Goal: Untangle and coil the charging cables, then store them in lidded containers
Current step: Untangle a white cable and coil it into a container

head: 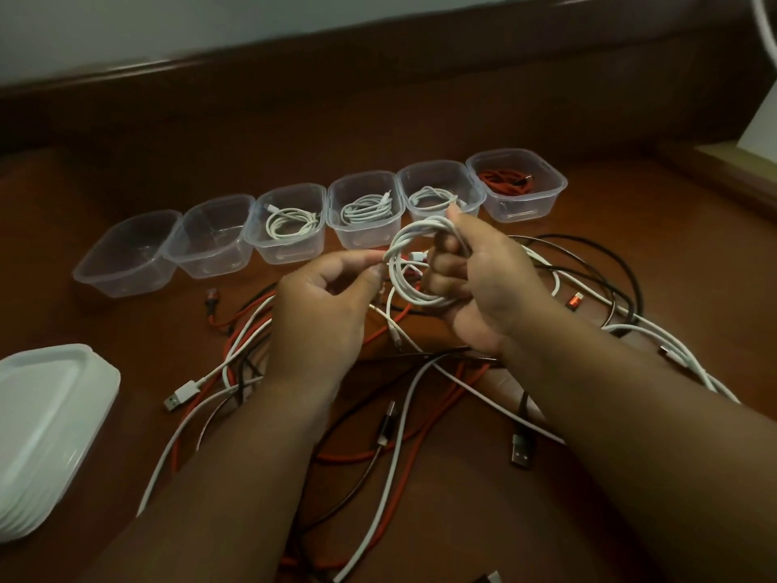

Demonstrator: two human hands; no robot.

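A white charging cable (414, 267), wound into a loose coil, is hanging above the middle of the brown table (378, 119), just in front of the row of containers. The right hand (483, 284) is gripping the coil on its 3 o'clock side, fingers curled through and around the loops, while the left hand (323, 305) is pinching the strand at the coil's 9 o'clock edge between thumb and fingertips. Beneath and around both hands, from 3 through 6 to 9 o'clock, a tangle of loose cables (403, 418) in white, red and black is sprawling over the table, several USB plugs showing. At 12 o'clock from the coil, six clear plastic containers are sitting side by side, all unlidded: the red-cable container (519, 187) at the far right, three holding coiled white cables (366, 210), and two empty containers (168, 254) at the left end. At 8 o'clock, near the table's left edge, a stack of white lids (42, 431) is lying.
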